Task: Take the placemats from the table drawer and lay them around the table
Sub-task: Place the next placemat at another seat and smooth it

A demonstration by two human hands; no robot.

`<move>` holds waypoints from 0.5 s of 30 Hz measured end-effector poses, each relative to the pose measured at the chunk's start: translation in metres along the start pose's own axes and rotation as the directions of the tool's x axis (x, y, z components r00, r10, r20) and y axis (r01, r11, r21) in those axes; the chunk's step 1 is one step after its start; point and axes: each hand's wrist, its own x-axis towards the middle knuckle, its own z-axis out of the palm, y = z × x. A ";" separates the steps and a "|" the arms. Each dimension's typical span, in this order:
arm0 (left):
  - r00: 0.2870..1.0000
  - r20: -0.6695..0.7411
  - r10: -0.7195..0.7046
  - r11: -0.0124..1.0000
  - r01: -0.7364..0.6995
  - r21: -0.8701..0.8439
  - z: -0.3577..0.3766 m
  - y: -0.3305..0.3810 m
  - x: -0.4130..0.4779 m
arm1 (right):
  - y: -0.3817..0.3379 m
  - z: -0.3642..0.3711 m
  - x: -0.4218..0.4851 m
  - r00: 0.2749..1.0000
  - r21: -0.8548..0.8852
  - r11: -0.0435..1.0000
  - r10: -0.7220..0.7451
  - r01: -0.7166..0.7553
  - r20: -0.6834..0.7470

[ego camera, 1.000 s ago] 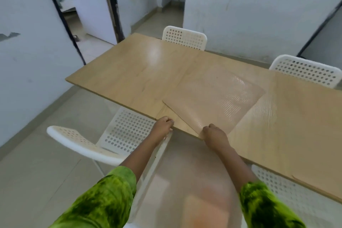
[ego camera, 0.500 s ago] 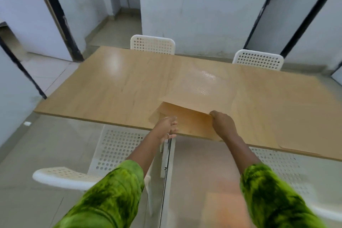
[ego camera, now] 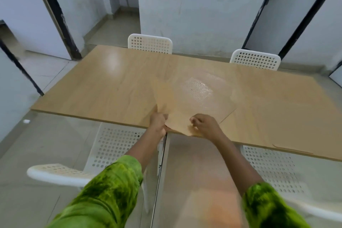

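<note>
A thin tan placemat (ego camera: 192, 96) with a dotted, shiny texture lies tilted on the wooden table (ego camera: 111, 87), its near corner over the table's front edge. My left hand (ego camera: 158, 121) grips the mat's near left edge. My right hand (ego camera: 205, 126) pinches the near corner from the right. Another tan placemat (ego camera: 292, 149) lies flat at the table's front right edge. The open drawer (ego camera: 194, 181) extends below the table toward me, blurred; its contents cannot be made out.
White perforated chairs stand at the far side (ego camera: 149, 43) (ego camera: 255, 59) and on the near side, one at the left (ego camera: 88, 155) and one at the right (ego camera: 277, 172). Walls and dark door frames surround the table.
The placemat has been shifted and laid flatter on the table, and both hands have come closer together at its near corner. The camera has turned to face the table more squarely.
</note>
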 end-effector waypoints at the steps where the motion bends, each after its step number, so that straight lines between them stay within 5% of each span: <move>1: 0.998 0.047 0.029 1.000 -0.028 -0.007 -0.010 0.008 -0.003 | 0.001 -0.004 0.005 0.999 -0.011 1.000 0.027 -0.028 -0.018; 12: 0.925 0.328 0.190 0.982 -0.183 -0.051 -0.200 0.136 -0.031 | -0.017 0.007 0.066 0.929 -0.127 0.921 0.356 -0.367 -0.103; 15: 0.918 0.350 0.189 0.979 -0.203 0.004 -0.249 0.179 -0.027 | -0.042 0.030 0.072 0.882 0.137 0.886 0.458 -0.443 -0.109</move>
